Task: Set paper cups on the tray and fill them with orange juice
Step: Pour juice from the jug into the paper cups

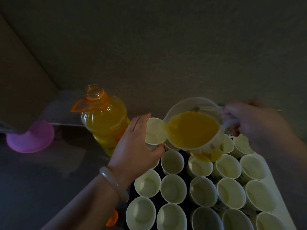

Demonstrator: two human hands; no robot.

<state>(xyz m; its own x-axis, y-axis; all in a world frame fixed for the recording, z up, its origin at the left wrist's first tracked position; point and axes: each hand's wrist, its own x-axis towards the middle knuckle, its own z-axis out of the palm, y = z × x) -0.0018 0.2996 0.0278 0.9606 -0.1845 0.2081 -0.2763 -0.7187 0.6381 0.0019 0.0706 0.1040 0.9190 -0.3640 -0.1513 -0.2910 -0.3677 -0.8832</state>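
In dim light a clear jug (186, 105) of orange juice (192, 130) tips leftward, its spout pointing at a paper cup (154, 131) and its mouth turned toward the camera. The juice reaches the spout right at the cup's rim. The left hand (136, 146) grips that cup from the left, above the tray's (130, 193) far left corner, with its mouth tilted toward the spout. The right hand (255, 123), blurred, grips the jug's handle on the far right. The other cups (202, 190) stand packed rim to rim on the tray below. A wall rises just behind. An open juice bottle (104, 120) stands upright beside the left hand, and the worktop (49, 171) stretches away left of the tray.
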